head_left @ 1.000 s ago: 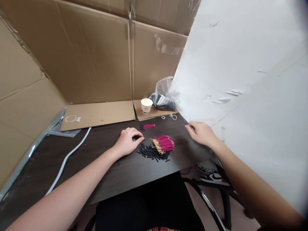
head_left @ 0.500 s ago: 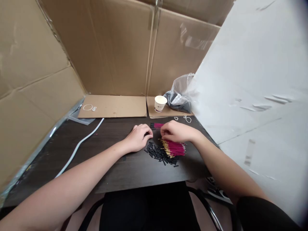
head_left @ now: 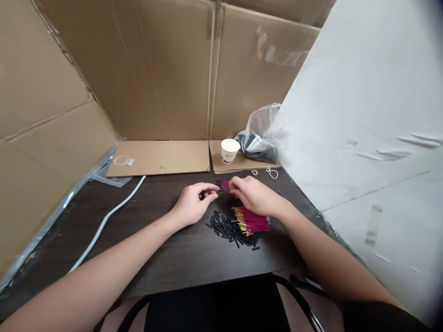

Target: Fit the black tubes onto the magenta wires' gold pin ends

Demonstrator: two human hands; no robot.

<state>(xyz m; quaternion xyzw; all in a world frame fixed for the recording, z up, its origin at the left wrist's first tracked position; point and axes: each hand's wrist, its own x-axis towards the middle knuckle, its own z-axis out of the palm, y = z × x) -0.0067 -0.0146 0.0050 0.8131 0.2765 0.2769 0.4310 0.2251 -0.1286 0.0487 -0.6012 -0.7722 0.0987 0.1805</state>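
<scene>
My left hand (head_left: pixel 194 203) rests over the dark table with thumb and index fingertips close together in a pinch. Whatever sits between them is too small to make out. Opposite it, my right hand (head_left: pixel 254 196) has its fingers bent and pressed together, and what they hold is hidden. Magenta wires with black sleeved ends (head_left: pixel 223 185) lie in a row just beyond the fingertips, partly covered by the right hand. Below that hand is a pile of magenta wires (head_left: pixel 254 220) with gold tips facing left. Loose short black tubes (head_left: pixel 224 226) are scattered beside and under the gold tips.
A paper cup (head_left: pixel 230 151) and a clear plastic bag with dark contents (head_left: pixel 259 143) stand on cardboard at the back. Rubber bands (head_left: pixel 273 174) lie at right, others on the left cardboard (head_left: pixel 159 159). A pale cable (head_left: pixel 107 219) crosses the left side. Cardboard walls surround the table.
My right hand has lifted slightly off the wire pile, uncovering more of it, and its fingers now point toward the left hand. The left hand's thumb and index have straightened. The camera view has shifted slightly.
</scene>
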